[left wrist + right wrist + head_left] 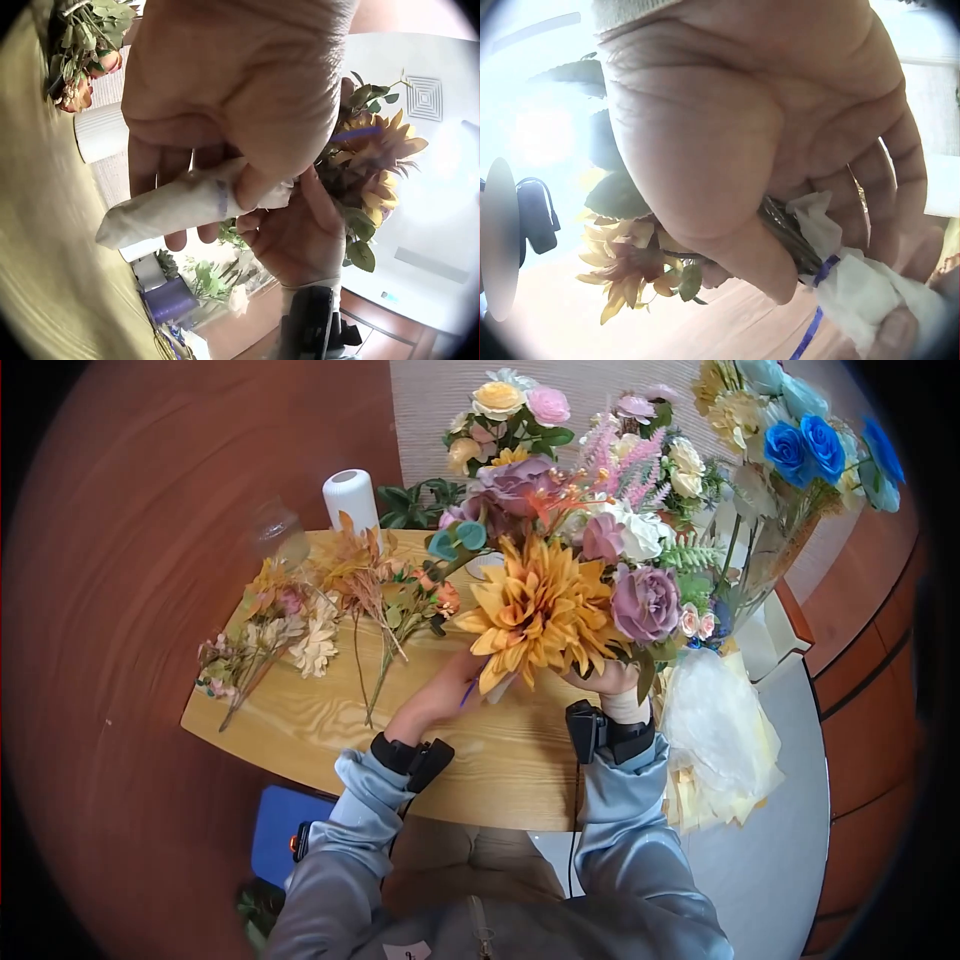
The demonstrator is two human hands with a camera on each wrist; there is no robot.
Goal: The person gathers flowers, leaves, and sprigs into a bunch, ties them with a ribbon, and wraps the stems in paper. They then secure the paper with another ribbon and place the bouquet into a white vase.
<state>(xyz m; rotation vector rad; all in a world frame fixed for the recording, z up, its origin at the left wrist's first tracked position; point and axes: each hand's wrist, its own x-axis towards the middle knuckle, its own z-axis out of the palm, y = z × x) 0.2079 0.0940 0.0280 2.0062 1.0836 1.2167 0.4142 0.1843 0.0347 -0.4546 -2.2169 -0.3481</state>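
In the head view a bouquet of artificial flowers, with a large orange bloom (545, 610) at its front, stands over the table between both hands. The right hand (612, 680) grips its dark stems (789, 236), thumb across them in the right wrist view. White wrapping (165, 210) covers the lower stems and tapers to a point. My left hand (440, 695) holds this wrapped part, with the thumb pressed on it and fingers behind. A purple ribbon (826, 270) circles the top of the wrapping, its tail hanging loose.
Loose flower sprays (310, 645) lie on the left of the wooden table (490, 780). A white ribbed vase (350, 498) stands at the back. To the right are a glass vase with blue roses (805, 448) and crumpled pale wrapping sheets (715, 720).
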